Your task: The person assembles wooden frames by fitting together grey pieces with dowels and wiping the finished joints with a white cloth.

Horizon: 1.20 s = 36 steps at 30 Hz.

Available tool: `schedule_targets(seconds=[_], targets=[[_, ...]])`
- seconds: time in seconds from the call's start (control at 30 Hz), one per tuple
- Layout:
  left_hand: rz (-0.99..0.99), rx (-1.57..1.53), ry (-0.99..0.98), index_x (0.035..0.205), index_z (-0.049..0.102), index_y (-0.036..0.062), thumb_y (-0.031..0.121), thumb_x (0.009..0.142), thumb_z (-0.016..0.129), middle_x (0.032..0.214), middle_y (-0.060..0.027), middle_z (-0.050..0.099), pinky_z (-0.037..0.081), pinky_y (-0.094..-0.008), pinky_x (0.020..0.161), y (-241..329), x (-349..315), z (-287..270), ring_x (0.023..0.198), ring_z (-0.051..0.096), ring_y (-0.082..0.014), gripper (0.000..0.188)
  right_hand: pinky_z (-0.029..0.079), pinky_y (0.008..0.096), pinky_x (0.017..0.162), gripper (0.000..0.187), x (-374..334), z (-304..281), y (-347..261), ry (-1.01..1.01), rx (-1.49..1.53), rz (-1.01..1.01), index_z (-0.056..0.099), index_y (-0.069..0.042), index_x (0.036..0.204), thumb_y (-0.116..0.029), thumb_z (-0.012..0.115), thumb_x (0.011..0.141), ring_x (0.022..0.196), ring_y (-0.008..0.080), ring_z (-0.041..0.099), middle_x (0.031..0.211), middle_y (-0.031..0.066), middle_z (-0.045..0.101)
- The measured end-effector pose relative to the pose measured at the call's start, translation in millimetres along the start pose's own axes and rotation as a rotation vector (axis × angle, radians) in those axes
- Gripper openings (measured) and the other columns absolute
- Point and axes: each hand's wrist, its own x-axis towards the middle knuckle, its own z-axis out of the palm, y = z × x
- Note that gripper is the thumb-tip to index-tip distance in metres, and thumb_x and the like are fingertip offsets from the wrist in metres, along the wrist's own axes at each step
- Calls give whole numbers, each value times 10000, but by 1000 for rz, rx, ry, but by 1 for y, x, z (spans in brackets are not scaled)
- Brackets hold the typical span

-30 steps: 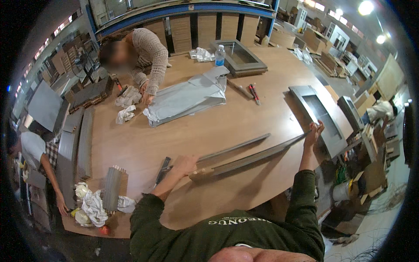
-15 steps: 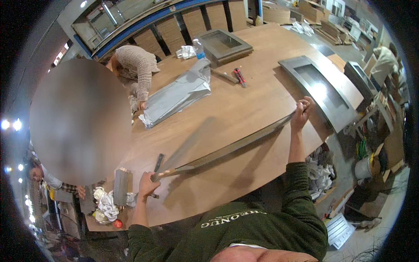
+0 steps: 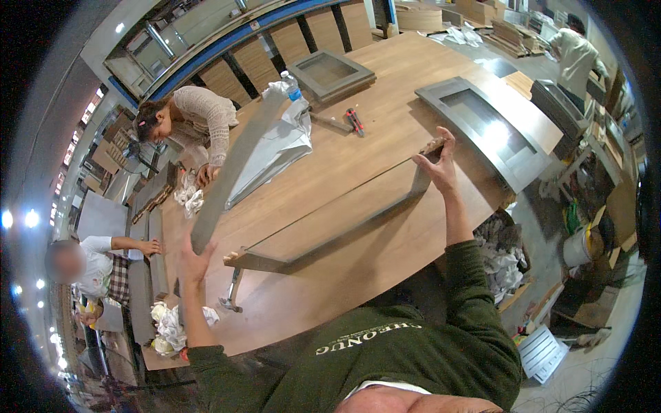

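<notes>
My left hand is closed around the near end of a long grey wooden strip, which slants up and away above the table. My right hand grips the right end of a three-sided grey frame, with its thumb and fingers about a short side piece. Small pale dowels show at the frame's two open ends. A thin dark straight line, perhaps a pane's edge, runs between those ends. Below the frame's left end, a hammer lies on the table, close to my left forearm.
Grey framed panels lie at the right, and more at the back. Red-handled pliers, a water bottle and grey-white wrapping lie mid-table. One person leans over the far left side; another stands nearer left.
The grey strip in my left hand has swung up and left, away from the frame's left end. My right hand has moved slightly up and left with the frame's right end.
</notes>
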Motion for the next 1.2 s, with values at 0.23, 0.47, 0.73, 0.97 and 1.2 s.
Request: schedule_targets(seconds=[0.23, 0.47, 0.73, 0.97, 1.2], targets=[[461, 98, 165, 1185, 503, 88, 322, 696, 699, 1025, -161, 586, 451, -400, 727, 114, 13, -26, 902, 572, -339, 576, 315, 362, 962, 932, -2, 24, -25, -49, -101, 226, 295, -85, 1229, -465, 811, 552, 1107, 256, 393, 1156, 121, 400], [632, 155, 42, 1180, 501, 73, 250, 616, 730, 842, -144, 544, 407, -414, 665, 118, 18, 12, 772, 536, -334, 634, 313, 370, 981, 933, 1, 28, -38, -71, -65, 329, 295, -25, 1213, -465, 792, 557, 1145, 274, 391, 1161, 154, 410], [682, 146, 63, 1196, 497, 76, 309, 657, 709, 801, -132, 526, 393, -410, 650, 117, 22, 20, 750, 524, -325, 624, 374, 364, 927, 946, 9, 23, -40, -82, -15, 325, 331, 0, 1216, -472, 810, 551, 1075, 272, 448, 1135, 180, 442], [673, 215, 69, 1183, 534, 112, 325, 628, 730, 796, -89, 553, 426, -369, 636, 110, 31, 19, 717, 539, -262, 625, 417, 365, 889, 692, 16, 26, -1, -99, -305, 62, 395, -25, 1177, -256, 778, 650, 983, 239, 507, 1065, 126, 509], [734, 162, 117, 1176, 521, 120, 352, 677, 689, 829, -68, 551, 438, -359, 668, 93, 28, 20, 765, 557, -242, 576, 407, 314, 860, 686, 8, 30, 5, -161, -116, 238, 324, -39, 1210, -293, 745, 731, 1006, 192, 472, 1103, 91, 466]])
